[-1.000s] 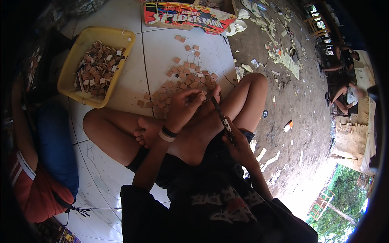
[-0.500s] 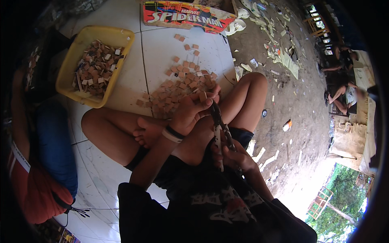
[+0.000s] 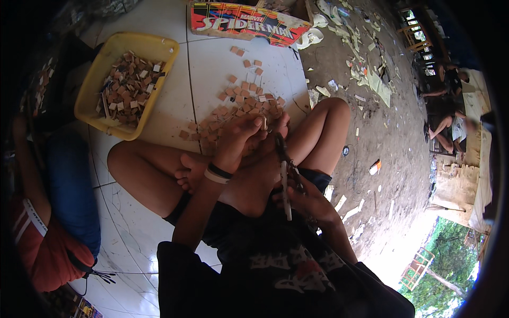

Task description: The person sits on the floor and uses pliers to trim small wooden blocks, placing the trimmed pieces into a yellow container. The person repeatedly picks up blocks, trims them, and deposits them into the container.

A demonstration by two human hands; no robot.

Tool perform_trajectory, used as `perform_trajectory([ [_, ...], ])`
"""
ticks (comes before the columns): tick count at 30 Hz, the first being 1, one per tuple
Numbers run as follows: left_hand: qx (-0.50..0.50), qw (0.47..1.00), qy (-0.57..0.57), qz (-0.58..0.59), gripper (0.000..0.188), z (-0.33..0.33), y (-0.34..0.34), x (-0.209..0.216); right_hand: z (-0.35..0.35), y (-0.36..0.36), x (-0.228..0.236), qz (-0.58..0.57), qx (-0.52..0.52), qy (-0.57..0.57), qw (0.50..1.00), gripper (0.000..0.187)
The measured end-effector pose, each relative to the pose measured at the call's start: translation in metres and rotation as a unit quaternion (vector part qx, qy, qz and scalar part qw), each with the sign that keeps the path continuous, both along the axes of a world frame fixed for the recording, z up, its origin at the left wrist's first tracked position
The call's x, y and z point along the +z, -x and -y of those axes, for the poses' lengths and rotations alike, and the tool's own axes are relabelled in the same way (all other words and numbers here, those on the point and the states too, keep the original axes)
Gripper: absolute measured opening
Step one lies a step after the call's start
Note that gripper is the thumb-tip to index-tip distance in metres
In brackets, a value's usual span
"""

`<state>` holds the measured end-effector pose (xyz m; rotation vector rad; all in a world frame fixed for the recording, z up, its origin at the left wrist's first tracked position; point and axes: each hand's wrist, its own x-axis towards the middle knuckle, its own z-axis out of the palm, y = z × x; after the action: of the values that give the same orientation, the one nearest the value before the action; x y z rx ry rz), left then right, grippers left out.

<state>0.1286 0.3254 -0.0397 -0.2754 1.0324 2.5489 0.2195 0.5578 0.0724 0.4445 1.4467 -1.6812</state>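
Observation:
My left hand, with a dark and a pale band at its wrist, pinches a small brown tile piece between thumb and fingers. My right hand is wrapped round the worn, white-flecked handles of a pair of pliers. Their dark jaws point away from me, just right of the tile piece and apart from it. Whether the jaws are parted is hard to make out. Beyond my left hand, a loose pile of small square tile pieces lies on the white tiled floor, partly hidden by that hand.
A yellow tub holding many similar pieces stands at the left. At the far side is a box with a red printed front. Scraps litter the brown ground on the right. Another person's red-clothed arm is at the left edge.
My left hand has drawn slightly left with the tile piece, away from the pliers. The pliers' jaws now stand apart from the piece and show more plainly.

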Motion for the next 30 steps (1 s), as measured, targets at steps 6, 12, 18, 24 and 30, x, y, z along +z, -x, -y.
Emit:
perform_trajectory([
  [6, 0.017, 0.996, 0.066, -0.055, 0.021, -0.007, -0.002, 0.002, -0.006, 0.002, 0.001, 0.025, -0.030, -0.052, 0.998, 0.064],
  [12, 0.012, 0.993, 0.098, -0.069, 0.020, -0.024, -0.007, -0.001, -0.004, 0.006, 0.011, 0.043, -0.019, -0.023, 0.999, 0.055],
  [18, 0.024, 0.987, 0.127, -0.095, 0.018, -0.028, -0.010, -0.005, -0.001, 0.007, 0.011, 0.031, -0.025, -0.009, 0.999, 0.058],
  [24, 0.008, 0.993, 0.098, -0.064, 0.027, -0.029, -0.011, -0.006, 0.001, 0.007, 0.011, 0.024, -0.021, -0.010, 0.999, 0.055],
  [30, 0.008, 0.991, 0.116, -0.062, 0.025, -0.029, -0.011, -0.006, -0.002, 0.007, 0.007, 0.020, -0.013, -0.027, 0.999, 0.066],
])
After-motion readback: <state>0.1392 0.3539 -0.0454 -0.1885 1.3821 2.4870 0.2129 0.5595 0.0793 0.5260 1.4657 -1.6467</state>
